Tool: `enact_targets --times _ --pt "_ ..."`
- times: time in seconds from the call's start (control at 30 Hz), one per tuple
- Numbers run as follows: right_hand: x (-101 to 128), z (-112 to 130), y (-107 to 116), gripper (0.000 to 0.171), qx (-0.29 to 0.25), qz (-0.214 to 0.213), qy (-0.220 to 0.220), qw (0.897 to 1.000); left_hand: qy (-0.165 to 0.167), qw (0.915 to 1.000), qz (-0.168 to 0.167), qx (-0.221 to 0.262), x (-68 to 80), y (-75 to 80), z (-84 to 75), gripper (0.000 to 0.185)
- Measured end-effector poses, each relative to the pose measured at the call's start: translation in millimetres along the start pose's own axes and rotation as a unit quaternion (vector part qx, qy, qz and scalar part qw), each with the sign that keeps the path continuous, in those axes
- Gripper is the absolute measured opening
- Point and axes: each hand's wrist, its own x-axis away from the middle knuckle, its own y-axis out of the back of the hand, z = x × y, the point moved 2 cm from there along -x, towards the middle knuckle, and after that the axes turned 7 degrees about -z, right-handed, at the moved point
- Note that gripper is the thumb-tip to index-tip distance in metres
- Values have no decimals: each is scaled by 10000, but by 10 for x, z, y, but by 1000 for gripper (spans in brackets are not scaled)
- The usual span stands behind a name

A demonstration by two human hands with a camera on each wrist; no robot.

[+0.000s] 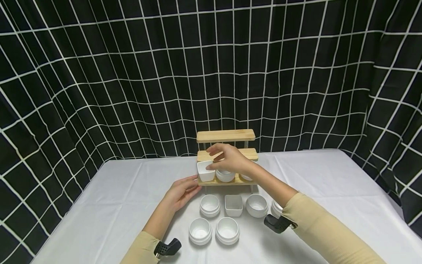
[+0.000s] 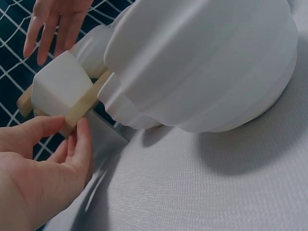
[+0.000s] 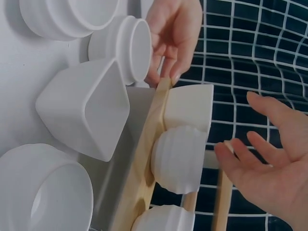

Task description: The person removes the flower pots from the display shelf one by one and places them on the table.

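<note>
A three-step wooden stand (image 1: 226, 136) is at the back of the table. On its lowest board (image 3: 147, 166) are a square white cup (image 1: 206, 174) at the left end, a fluted round white cup (image 1: 225, 177) beside it, and another round cup partly hidden by the right forearm. My left hand (image 1: 182, 192) pinches that board's left end between thumb and fingers, just below the square cup. Over the square and middle cups hovers my right hand (image 1: 230, 158), its fingers loosely bent and apart, holding nothing; the right wrist view shows a gap between the fingertips and the cups.
In front of the stand, a square white cup (image 1: 233, 205) and several round white cups, such as one at the left (image 1: 210, 205) and one nearer (image 1: 227, 230), stand on the white tablecloth (image 1: 125, 205). Behind hangs a black curtain (image 1: 165, 84) with a white grid.
</note>
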Motion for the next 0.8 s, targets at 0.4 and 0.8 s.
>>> enact_targets --times 0.4,0.8 --pt "-60 -87 -59 63 -13 192 -313 9993 4 10000 -53 17 -7 0 0 43" --pt "-98 -139 -136 65 0 196 -527 9984 -39 10000 19 53 25 -18 -19 47"
